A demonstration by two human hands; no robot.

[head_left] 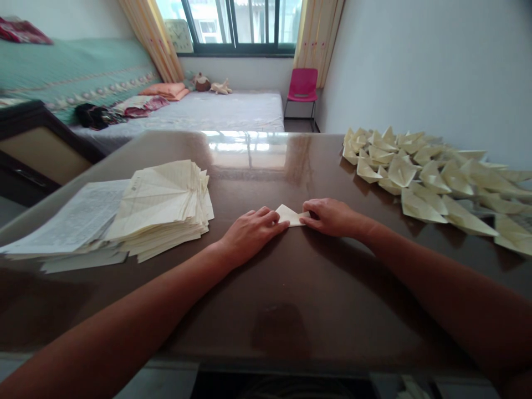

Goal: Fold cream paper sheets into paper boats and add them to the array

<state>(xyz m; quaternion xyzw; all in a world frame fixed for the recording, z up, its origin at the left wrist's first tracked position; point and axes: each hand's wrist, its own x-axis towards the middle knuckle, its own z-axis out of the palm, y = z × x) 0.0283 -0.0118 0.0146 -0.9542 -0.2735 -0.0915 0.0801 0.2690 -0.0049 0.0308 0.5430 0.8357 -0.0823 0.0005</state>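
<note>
A small piece of folded cream paper [290,215] is held low over the middle of the brown table, with a pointed peak at its top. My left hand [254,230] grips its left end, thumb and fingers closed on it. On the other end, my right hand [328,216] pinches the paper between thumb and curled fingers. Parts of the paper are hidden under the fingers of both hands. To the right of my right hand lie many folded paper boats [401,169]. A thick stack of cream paper sheets [160,199] lies left of my left hand.
Printed sheets [75,213] lie partly under the stack on the left. The glossy tabletop [249,299] reflects the window. Beyond it are a bed [236,111] and a pink chair [303,86]; a white wall [436,72] borders the right side.
</note>
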